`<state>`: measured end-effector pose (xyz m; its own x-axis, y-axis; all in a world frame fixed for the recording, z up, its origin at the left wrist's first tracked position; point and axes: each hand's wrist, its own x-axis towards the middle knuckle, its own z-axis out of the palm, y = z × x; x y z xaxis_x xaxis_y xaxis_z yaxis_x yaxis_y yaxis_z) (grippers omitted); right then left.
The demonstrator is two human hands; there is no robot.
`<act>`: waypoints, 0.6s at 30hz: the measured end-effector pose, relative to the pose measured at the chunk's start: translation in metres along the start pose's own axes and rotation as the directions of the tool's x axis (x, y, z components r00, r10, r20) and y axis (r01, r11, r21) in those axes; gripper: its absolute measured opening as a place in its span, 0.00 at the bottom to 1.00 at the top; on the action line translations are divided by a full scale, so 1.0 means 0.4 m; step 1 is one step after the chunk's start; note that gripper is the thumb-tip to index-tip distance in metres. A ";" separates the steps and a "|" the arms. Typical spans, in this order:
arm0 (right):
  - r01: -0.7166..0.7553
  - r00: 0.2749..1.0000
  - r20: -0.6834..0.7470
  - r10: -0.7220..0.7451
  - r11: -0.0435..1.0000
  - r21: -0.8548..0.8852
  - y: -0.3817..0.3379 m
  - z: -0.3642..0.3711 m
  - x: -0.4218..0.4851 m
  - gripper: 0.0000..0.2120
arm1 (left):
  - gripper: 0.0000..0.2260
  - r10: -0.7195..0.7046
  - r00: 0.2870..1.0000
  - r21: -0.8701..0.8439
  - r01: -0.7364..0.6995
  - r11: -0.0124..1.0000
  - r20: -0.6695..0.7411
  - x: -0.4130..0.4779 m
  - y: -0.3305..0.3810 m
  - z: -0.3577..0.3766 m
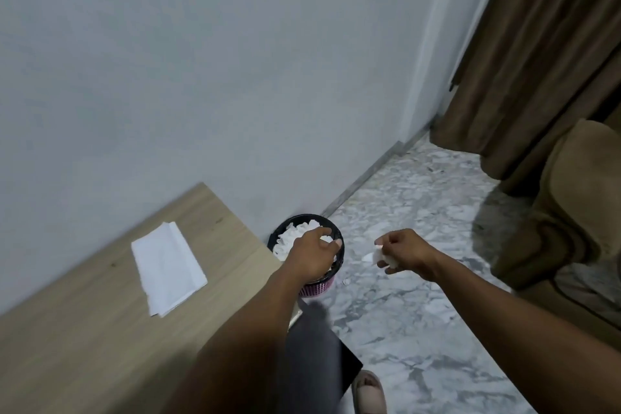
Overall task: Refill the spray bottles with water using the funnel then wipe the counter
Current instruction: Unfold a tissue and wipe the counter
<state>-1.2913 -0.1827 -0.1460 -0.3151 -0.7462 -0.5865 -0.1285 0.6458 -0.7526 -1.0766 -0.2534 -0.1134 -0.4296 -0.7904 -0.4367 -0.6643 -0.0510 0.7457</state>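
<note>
**Holding tissue at the waste bin beside the counter**

Starting at the left, the wooden counter stands against a pale wall, its far edge running along that wall. A folded white towel lies flat on it, well apart from both hands. The towel's long axis runs from the wall side toward the person, slanting slightly right, with one short end pointing at the wall.

Just past the counter's right end, on the floor against the wall, stands a waste bin with a black rim and pink lower wall. It is filled with crumpled white paper.

The left hand is over the bin's mouth, back upward and fingers curled downward. Whether they grip any paper cannot be told.

The right hand is beside the bin, above the marbled floor and apart from the left hand. Its fingers are closed, pinching a crumpled tissue that shows white beneath the fingertips.

One foot in a sandal shows at the bottom edge.

At the far right, a brown curtain hangs to the floor, with a brown armchair in front of it.
</note>
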 end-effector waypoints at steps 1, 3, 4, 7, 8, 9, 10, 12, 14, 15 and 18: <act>-0.015 1.000 0.020 0.016 1.000 -0.027 0.002 -0.022 0.034 0.08 | 0.20 -0.026 1.000 -0.013 0.026 1.000 -0.009 0.028 0.010 0.015; -0.049 0.998 0.045 0.054 0.993 -0.106 0.004 -0.055 0.092 0.09 | 0.21 -0.076 0.997 -0.021 0.076 0.997 -0.010 0.071 0.016 0.042; -0.052 0.997 0.049 0.061 0.986 -0.157 0.008 -0.062 0.118 0.09 | 0.21 -0.099 0.995 -0.015 0.099 0.995 -0.002 0.085 0.014 0.054; -0.043 0.996 0.067 0.064 0.960 -0.276 0.015 -0.053 0.188 0.09 | 0.20 -0.158 0.987 0.000 0.158 0.987 -0.022 0.114 -0.006 0.074; -0.044 0.995 0.075 0.069 0.954 -0.297 0.014 -0.040 0.209 0.08 | 0.19 -0.176 0.984 0.005 0.177 0.984 -0.035 0.124 -0.016 0.076; -0.042 0.994 0.085 0.073 0.948 -0.315 0.011 -0.025 0.228 0.07 | 0.19 -0.199 0.979 0.019 0.200 0.980 -0.040 0.133 -0.027 0.075; -0.038 0.993 0.098 0.073 0.945 -0.324 0.008 -0.007 0.247 0.06 | 0.20 -0.221 0.974 0.030 0.222 0.974 -0.043 0.142 -0.039 0.073; -0.027 0.992 0.110 0.067 0.942 -0.333 -0.008 0.033 0.287 0.04 | 0.20 -0.275 0.959 0.020 0.277 0.961 -0.068 0.153 -0.060 0.062; 0.020 0.993 0.118 0.022 0.939 -0.343 -0.036 0.071 0.325 0.04 | 0.19 -0.302 0.946 -0.024 0.301 0.953 -0.118 0.157 -0.073 0.049; 0.046 0.993 0.118 -0.005 0.937 -0.346 -0.055 0.090 0.342 0.05 | 0.19 -0.303 0.943 -0.034 0.302 0.953 -0.139 0.157 -0.076 0.044; 0.149 0.985 0.129 -0.116 0.945 -0.289 -0.124 0.132 0.384 0.11 | 0.19 -0.307 0.934 -0.052 0.303 0.952 -0.183 0.161 -0.086 0.038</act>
<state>-1.2838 -0.3378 -0.2146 -0.1740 -0.8307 -0.5287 -0.4407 0.5459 -0.7126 -1.0908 -0.2931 -0.1748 -0.0853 -0.8342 -0.5449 -0.7307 -0.3194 0.6034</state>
